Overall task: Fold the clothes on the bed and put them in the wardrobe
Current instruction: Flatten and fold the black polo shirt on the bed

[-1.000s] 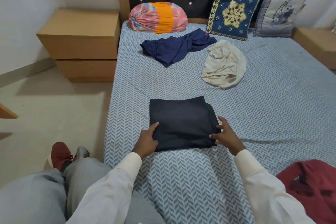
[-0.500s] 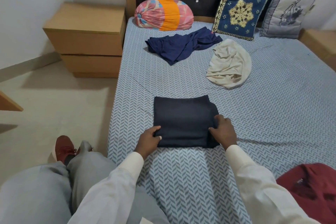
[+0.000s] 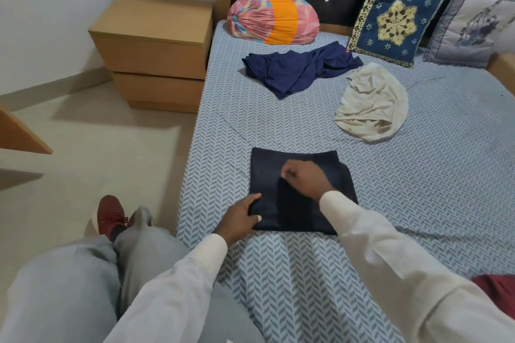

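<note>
The right hand (image 3: 303, 179) is hovering over the middle of the folded dark garment (image 3: 267, 170), its fingers curling round a flap of the cloth. The left hand (image 3: 238, 217) is pinching the garment's near left corner, thumb on top. Both arms are reaching forward in white sleeves.

The garment is lying flat near the left edge of the bed (image 3: 418, 203). Farther up the bed, a crumpled navy garment (image 3: 295, 69) is showing a small red tag (image 3: 347, 51), too small to read. A cream garment (image 3: 373, 106) is lying bunched to its right, and a maroon garment (image 3: 496, 292) is showing at the near right edge. A wooden nightstand (image 3: 150, 44) with two drawer fronts is standing beside the bed.
</note>
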Demonstrator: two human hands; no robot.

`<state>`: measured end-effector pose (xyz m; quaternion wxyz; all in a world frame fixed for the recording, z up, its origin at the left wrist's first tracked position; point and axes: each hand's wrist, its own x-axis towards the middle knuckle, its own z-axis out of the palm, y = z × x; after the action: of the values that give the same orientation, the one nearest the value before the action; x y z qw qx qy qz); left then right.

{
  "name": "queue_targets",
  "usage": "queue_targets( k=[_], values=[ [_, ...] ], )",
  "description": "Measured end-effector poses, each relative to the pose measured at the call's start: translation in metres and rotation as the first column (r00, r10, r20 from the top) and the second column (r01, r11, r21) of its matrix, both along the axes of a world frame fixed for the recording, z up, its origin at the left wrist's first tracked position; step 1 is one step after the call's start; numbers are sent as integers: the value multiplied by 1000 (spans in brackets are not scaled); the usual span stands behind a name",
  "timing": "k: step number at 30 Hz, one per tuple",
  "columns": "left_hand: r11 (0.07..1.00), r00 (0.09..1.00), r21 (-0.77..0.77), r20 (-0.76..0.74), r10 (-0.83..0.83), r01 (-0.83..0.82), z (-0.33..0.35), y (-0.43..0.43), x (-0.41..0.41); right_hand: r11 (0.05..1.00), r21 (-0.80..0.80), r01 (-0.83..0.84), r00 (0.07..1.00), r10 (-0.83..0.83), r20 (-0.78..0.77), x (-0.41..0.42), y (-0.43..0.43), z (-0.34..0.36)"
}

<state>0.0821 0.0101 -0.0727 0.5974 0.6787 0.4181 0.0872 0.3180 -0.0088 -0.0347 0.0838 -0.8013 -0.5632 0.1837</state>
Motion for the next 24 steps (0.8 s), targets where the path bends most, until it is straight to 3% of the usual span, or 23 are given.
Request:
queue_targets(
  k=[2,4,6,11,18,24],
  values=[
    [998,1000,-65,17,13,-12,2,4,-4,987,-129,-100,995,101,1,-20,29,-5],
    [989,999,-145,43,33,-27,3,6,-6,988,-131,-87,996,88,6,-27,52,-10],
    [991,999,-129,36,23,-18,1,6,-7,994,-104,-40,999,41,7,-29,71,-12],
    [994,998,-111,50,26,-20,-3,7,-11,972,-231,-48,998,58,33,-30,106,-18],
    [982,992,-186,112,50,-28,16,50,-57,987,-161,-3,997,15,77,-50,139,-21],
    [994,996,-87,-68,56,-61,39,107,-125,996,87,-7,995,15,-94,-91,155,-19]
  ],
)
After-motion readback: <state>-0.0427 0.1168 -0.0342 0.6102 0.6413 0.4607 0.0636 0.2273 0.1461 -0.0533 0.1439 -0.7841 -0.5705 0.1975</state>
